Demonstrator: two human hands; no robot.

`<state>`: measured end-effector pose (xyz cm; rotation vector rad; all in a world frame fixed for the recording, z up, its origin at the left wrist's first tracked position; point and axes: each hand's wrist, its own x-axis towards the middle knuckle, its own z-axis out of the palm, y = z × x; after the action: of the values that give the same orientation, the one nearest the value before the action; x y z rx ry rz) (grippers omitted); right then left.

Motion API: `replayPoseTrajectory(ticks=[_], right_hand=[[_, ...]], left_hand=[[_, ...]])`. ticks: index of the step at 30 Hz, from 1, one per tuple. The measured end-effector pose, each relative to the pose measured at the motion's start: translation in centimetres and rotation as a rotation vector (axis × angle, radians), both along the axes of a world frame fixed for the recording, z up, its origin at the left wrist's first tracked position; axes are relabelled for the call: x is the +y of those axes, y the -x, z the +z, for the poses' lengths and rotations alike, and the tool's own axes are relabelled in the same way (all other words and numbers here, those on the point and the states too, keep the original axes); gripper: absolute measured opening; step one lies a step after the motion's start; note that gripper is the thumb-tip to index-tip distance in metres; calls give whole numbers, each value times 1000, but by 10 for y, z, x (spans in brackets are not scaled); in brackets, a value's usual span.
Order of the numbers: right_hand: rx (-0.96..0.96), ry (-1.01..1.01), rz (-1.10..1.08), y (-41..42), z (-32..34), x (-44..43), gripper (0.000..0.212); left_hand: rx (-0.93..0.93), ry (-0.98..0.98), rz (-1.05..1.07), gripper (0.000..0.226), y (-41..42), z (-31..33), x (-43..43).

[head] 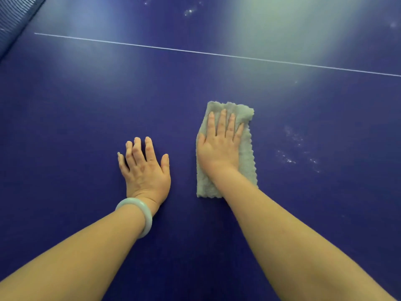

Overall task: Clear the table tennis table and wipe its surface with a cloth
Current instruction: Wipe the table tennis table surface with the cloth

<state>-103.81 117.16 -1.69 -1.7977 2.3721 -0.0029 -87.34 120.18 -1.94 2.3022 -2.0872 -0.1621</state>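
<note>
A folded grey cloth (247,148) lies flat on the dark blue table tennis table (76,127). My right hand (219,146) presses down on the cloth with straight fingers, covering its middle. My left hand (145,170) rests on the bare table surface to the left of the cloth, fingers spread and slightly bent, holding nothing. A pale bangle (141,213) sits on my left wrist.
A thin white line (217,54) runs across the table beyond the hands. The net (13,20) shows at the far left corner. Whitish dusty specks (295,148) mark the surface right of the cloth, and more specks (191,10) lie near the top.
</note>
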Motion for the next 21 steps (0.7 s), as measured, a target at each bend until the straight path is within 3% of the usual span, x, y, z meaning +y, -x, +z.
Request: replayPoseTrajectory(ticks=[3,7,10,12,16,18,21], right_hand=[[11,-2,150,48,-2,36,63],[32,-14,-166,130,3,47,62],[12,-5,-309,126,5,38,61],[-7,7,-201,95,3,45,62],[-46,29,339,68,0,103,63],[-50,32,388,95,2,121,63],[-12,6,285,139,1,113,63]], left_hand=[[8,15,-7,66,-2,-2,-1],[25,36,-6,64,-2,-3,-1],[41,48,1,64,-3,-3,-1],[44,55,8,64,-3,-2,-1],[35,28,16,64,-1,1,-1],[34,-12,28,63,-1,5,-2],[87,-5,-5,58,21,15,8]])
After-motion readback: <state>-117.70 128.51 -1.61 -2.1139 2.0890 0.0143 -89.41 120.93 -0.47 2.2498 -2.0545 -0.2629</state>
